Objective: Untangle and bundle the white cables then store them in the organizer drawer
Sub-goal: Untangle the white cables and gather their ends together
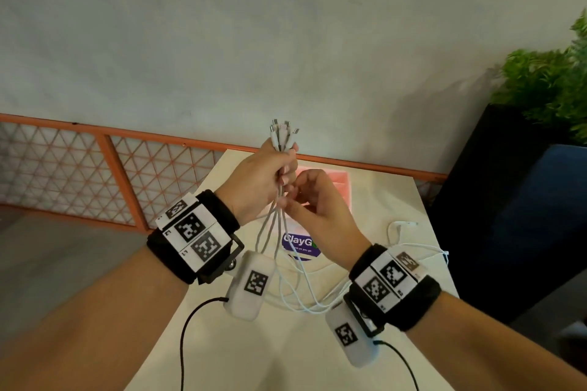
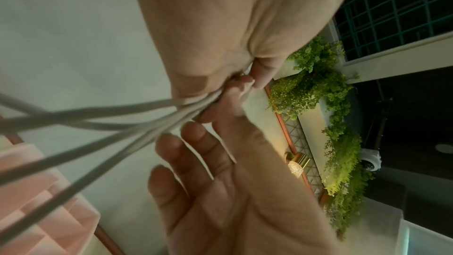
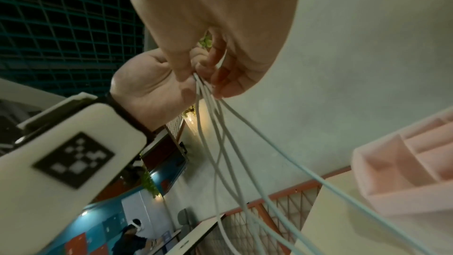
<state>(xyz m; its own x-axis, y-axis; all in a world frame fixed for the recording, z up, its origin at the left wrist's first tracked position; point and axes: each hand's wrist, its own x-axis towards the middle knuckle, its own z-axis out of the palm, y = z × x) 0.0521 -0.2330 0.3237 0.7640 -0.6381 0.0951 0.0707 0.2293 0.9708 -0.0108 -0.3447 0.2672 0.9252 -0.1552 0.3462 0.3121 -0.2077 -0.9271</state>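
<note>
My left hand (image 1: 263, 178) is raised above the table and grips a bunch of white cables (image 1: 281, 140) in its fist. Their connector ends stick up out of the fist. Just below it, my right hand (image 1: 317, 200) pinches the same strands between thumb and fingers; the right wrist view shows the cables (image 3: 205, 94) leaving that pinch. The strands fan out downward and end in loose loops (image 1: 301, 298) on the table. The pink organizer drawer (image 1: 341, 182) stands open behind my hands, its dividers showing in the right wrist view (image 3: 404, 162).
The cream table (image 1: 381, 200) carries a purple sticker (image 1: 300, 244) under the hanging strands. One cable end (image 1: 406, 224) lies at the table's right side. An orange mesh railing (image 1: 95, 162) runs behind, and a black planter (image 1: 495, 184) with a green plant (image 1: 546, 82) stands at right.
</note>
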